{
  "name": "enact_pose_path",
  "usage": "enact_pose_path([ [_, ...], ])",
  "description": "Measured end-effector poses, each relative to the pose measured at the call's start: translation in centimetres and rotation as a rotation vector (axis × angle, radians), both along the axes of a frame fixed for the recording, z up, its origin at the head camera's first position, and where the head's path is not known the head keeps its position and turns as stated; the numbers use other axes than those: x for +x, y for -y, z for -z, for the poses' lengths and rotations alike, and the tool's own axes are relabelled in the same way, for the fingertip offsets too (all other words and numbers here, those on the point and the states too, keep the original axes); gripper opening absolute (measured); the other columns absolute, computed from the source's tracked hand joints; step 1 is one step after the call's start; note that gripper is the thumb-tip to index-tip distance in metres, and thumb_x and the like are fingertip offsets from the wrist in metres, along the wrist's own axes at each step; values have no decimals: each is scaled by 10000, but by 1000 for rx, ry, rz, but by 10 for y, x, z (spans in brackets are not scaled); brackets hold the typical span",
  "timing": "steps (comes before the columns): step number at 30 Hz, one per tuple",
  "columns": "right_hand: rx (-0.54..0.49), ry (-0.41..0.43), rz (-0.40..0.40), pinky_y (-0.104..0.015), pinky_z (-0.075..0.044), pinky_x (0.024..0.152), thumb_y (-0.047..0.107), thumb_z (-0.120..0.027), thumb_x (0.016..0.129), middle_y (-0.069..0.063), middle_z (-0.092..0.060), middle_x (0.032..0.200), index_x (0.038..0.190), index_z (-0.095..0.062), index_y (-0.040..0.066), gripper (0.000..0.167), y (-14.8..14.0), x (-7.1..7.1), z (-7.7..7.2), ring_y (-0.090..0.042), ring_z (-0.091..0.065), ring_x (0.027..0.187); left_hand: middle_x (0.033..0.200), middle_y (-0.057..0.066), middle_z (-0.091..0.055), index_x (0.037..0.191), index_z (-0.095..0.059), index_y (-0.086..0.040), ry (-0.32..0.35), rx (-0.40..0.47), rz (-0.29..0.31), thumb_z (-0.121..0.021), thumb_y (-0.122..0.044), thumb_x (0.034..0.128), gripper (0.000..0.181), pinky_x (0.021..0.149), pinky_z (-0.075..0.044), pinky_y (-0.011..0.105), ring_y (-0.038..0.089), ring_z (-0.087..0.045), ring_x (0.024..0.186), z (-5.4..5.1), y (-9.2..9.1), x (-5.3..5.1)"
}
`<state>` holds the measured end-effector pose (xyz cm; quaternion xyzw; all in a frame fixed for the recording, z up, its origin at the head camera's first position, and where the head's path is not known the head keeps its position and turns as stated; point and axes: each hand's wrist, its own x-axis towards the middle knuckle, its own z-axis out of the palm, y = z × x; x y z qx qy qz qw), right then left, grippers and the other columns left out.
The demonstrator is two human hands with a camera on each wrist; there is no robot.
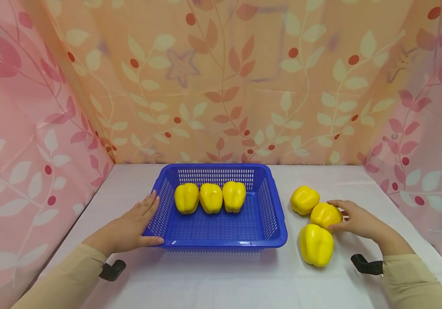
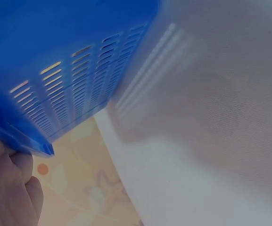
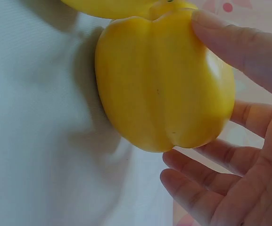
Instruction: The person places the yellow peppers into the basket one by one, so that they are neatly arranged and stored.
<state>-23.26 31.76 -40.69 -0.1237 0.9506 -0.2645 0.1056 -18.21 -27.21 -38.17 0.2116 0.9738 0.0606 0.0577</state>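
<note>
A blue basket (image 1: 221,243) holds three yellow bell peppers (image 1: 211,198) in a row towards its back left. My left hand (image 1: 128,227) rests against the basket's left side, fingers extended along the rim and thumb at the front left corner. The left wrist view shows the slotted basket wall (image 2: 79,70) beside part of that hand (image 2: 8,188). Right of the basket, my right hand (image 1: 360,221) has its thumb and fingers around the middle of three yellow peppers (image 1: 325,215). In the right wrist view the thumb overlaps a pepper (image 3: 159,84), and some fingers are partly behind it.
One yellow pepper (image 1: 305,200) lies behind the middle one and another (image 1: 316,245) in front, both close beside it. A white cloth (image 1: 205,283) covers the table. Patterned curtains (image 1: 221,86) stand at the back and both sides.
</note>
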Motion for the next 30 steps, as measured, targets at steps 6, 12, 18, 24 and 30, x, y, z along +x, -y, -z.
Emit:
enact_pose_path([
  [6,6,1,8,-539,-466,829,447,-734,716,-294,-394,1290,1348,-374,4,851,-1,0,2,-441,-474,1046,1530,147,6,1462,-94,-27,-3,5,6,-499,-742,714,1112,1088,-139,525,342,-95,1384,-2,-1,0],
  [12,3,14,3,-537,-460,843,421,-735,724,-288,-402,1289,1341,-384,-3,827,-5,0,1,-437,-476,1054,1528,156,3,1461,-94,-26,-1,5,10,-495,-740,718,1106,1087,-138,526,349,-98,1382,-3,-1,3],
  [18,-12,-6,-23,-561,-444,851,310,-747,736,-302,-394,1286,1344,-382,-10,778,-5,-1,-1,-466,-466,1058,1522,179,-19,1455,-114,-8,-1,23,10,-535,-704,726,1092,1079,-143,541,373,-117,1373,-6,-4,5],
  [24,-10,-14,-39,-586,-434,842,217,-747,738,-306,-378,1292,1361,-367,9,759,-3,0,-3,-488,-444,1070,1526,165,-1,1459,-103,-22,6,17,3,-536,-701,728,1087,1085,-137,532,352,-99,1381,-7,-3,4],
  [30,-8,-44,-47,-569,-450,825,205,-746,741,-305,-390,1271,1352,-374,-2,744,-3,-2,-4,-470,-465,1043,1525,168,-6,1460,-98,-24,1,18,8,-524,-712,727,1092,1084,-138,533,355,-100,1380,-6,-3,4],
])
